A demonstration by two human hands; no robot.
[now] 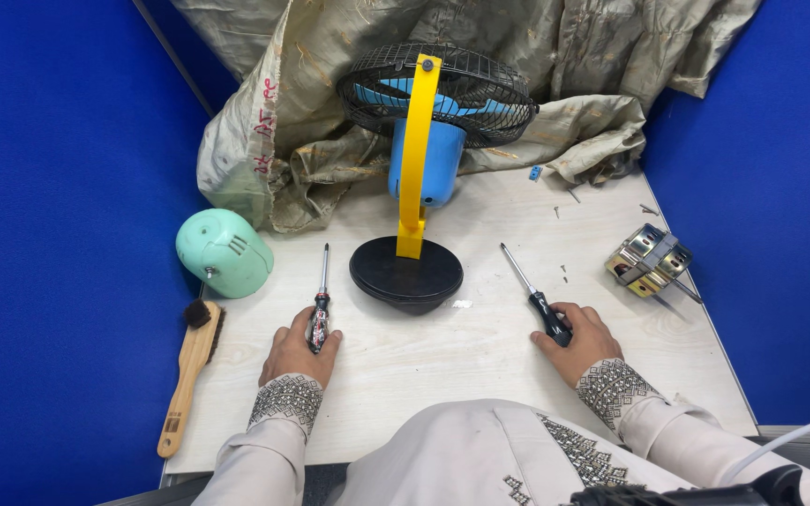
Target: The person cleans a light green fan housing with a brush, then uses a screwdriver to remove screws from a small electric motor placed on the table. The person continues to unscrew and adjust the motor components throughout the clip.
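My left hand [300, 349] is clamped on a screwdriver [320, 309] left of the fan base [406, 274]; my right hand [581, 341] is wrapped on a second screwdriver [538, 298] to its right. I judge this the tool pick-up step; lifting comes next. Beyond the base stands the blue fan [428, 141], untouched on the desk [480, 356].

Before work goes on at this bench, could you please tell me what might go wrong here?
The small fan leans back on a narrow yellow stand, so a knock could tip it. Loose screws lie beside the right hand and could be swept off. The metal motor part sits near the table edge.
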